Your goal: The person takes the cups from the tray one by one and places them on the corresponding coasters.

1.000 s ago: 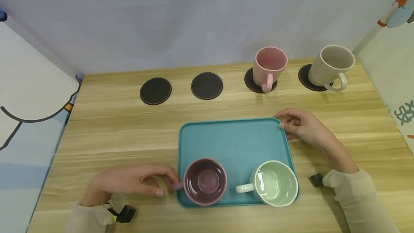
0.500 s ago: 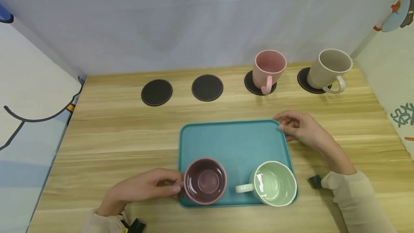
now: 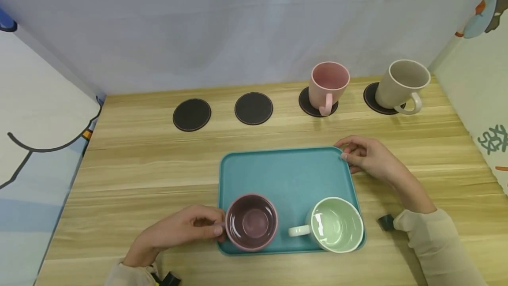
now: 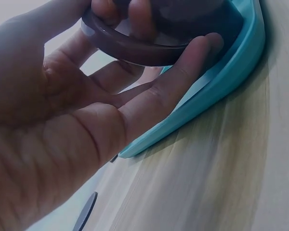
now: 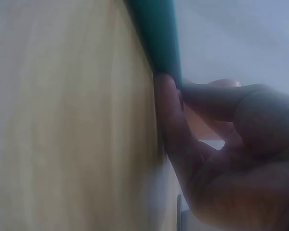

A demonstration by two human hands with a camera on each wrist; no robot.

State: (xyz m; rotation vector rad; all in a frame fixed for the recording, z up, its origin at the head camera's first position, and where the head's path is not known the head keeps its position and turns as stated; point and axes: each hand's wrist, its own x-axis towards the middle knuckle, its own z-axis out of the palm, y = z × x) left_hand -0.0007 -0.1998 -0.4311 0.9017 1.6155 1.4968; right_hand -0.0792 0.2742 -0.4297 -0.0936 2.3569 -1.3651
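Observation:
A dark purple mug (image 3: 252, 223) stands upright at the front left of the teal tray (image 3: 278, 171). My left hand (image 3: 176, 232) grips its handle (image 4: 116, 44), with fingers curled through the loop in the left wrist view. At the tray's far right corner, my right hand (image 3: 371, 159) pinches the rim (image 5: 161, 43) between thumb and fingers. On the tray's front right, a pale green mug (image 3: 338, 226) sits with its handle towards the purple one.
Behind the tray, black round coasters line the table's back edge. A pink mug (image 3: 328, 85) and a beige mug (image 3: 401, 87) stand on the right two. The left coaster (image 3: 192, 114) and its neighbour (image 3: 253, 108) are bare. A grey-white cloth (image 3: 238, 30) hangs behind.
My left hand has come in to the right and closed its fingers on the purple mug's handle. The right hand stays at the tray corner, and the mugs keep their places.

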